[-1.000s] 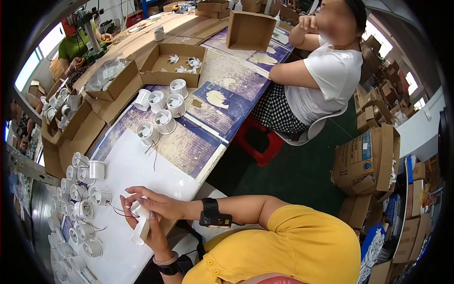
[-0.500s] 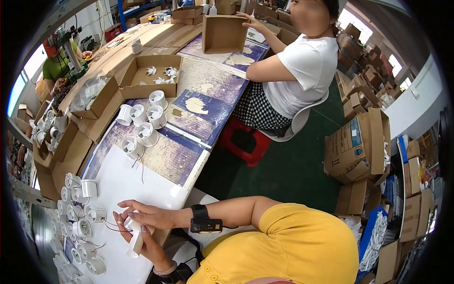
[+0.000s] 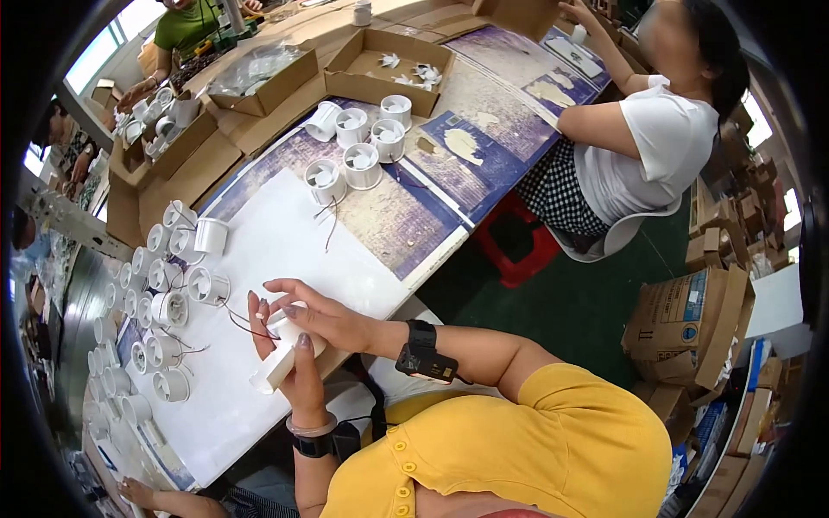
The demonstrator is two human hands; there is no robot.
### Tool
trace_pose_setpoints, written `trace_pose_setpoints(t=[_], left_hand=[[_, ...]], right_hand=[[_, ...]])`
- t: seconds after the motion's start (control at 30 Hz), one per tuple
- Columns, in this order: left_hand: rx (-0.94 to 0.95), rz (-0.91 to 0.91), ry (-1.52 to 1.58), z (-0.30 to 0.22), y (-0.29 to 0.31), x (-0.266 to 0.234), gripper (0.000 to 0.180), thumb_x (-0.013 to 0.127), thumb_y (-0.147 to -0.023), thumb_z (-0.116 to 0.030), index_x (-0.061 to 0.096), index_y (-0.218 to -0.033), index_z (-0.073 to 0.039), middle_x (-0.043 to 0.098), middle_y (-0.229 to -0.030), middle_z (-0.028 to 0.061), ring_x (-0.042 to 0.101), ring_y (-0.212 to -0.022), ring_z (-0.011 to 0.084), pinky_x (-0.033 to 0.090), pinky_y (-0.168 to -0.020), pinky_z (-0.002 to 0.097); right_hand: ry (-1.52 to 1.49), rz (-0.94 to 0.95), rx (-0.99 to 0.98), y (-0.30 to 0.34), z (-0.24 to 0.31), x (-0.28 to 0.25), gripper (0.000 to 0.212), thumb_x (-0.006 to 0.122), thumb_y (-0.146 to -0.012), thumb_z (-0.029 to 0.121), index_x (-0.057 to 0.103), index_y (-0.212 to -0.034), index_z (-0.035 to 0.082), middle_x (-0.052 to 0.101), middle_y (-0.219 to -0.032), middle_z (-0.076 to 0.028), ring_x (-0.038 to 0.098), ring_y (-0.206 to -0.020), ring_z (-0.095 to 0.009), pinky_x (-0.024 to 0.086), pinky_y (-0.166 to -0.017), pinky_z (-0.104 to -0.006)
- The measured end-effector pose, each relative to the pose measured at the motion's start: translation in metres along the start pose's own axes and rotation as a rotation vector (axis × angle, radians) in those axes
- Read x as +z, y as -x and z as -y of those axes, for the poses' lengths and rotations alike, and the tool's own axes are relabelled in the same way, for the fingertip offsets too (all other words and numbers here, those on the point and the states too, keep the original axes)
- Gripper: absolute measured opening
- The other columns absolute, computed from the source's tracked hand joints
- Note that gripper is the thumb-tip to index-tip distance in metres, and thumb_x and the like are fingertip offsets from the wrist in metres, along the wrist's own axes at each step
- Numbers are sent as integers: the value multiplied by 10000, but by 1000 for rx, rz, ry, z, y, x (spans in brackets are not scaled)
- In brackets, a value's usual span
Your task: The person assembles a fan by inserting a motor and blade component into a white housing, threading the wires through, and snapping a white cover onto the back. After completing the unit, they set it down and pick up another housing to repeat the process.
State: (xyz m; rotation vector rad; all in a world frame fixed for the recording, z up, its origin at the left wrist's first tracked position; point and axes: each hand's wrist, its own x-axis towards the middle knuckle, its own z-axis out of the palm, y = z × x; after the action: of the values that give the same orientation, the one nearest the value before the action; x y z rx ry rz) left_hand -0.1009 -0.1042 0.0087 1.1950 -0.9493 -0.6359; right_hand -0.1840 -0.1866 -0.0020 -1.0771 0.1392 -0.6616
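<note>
A white plastic part with a round top and a boxy stem (image 3: 275, 368) is held between my two hands over the near edge of the white worktop. My left hand (image 3: 304, 380) grips it from below, its thumb against the stem. From above, my right hand (image 3: 321, 321) has its fingers closed at the round top, partly covering it. Thin dark red wires (image 3: 243, 321) run between the part and the nearest white cup (image 3: 208, 285); where they end is hidden. Several white cups with wires (image 3: 169, 308) stand in rows left of my hands.
Farther off stand several white cups with fan blades inside (image 3: 361, 164). Behind them, a cardboard tray (image 3: 345, 69) holds small white fan blades. A seated co-worker in white (image 3: 643, 147) touches a cardboard box (image 3: 518, 13). Another person's hand (image 3: 138, 494) rests at the lower left.
The view has shifted, so the table appears higher and farther right. Within my hands the white part has tilted, its stem now pointing more to the left. Both hands still hold it.
</note>
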Motion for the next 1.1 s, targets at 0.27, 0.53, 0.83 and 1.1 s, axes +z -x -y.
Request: trace_pose_setpoints(t=[0.27,0.53,0.83,1.1], left_hand=[[0,20,5,-7,3,-3,599,541,-842,-163,309,-1373,-13,250,-1494,122,314,-1326,235,255,-1102,373],[12,7,-2,5,1,-5,792,639,-809,-257,222,-1434,-7,264,-1471,106,318,-1301,228,267,-1083,364],[-29,23,6,5,2,-6,776,632,-812,-240,224,-1430,-6,263,-1468,100,324,-1293,215,271,-1080,360],[20,11,14,-3,2,-1,610,556,-819,-134,319,-1368,-10,301,-1464,114,361,-1291,220,285,-1085,351]], right_hand=[[42,5,1,1,0,4,506,383,-1001,278,221,-1414,36,462,-1252,-93,424,-1192,-161,335,-1011,-284],[33,2,26,2,1,1,504,375,-1004,292,225,-1412,39,456,-1263,-88,420,-1198,-160,337,-1011,-281],[25,7,52,2,2,1,510,349,-1002,308,221,-1416,40,448,-1290,-83,439,-1181,-150,351,-1007,-278],[-6,-16,26,2,0,3,459,385,-1003,248,259,-1392,39,482,-1228,-74,440,-1176,-140,351,-1006,-276]])
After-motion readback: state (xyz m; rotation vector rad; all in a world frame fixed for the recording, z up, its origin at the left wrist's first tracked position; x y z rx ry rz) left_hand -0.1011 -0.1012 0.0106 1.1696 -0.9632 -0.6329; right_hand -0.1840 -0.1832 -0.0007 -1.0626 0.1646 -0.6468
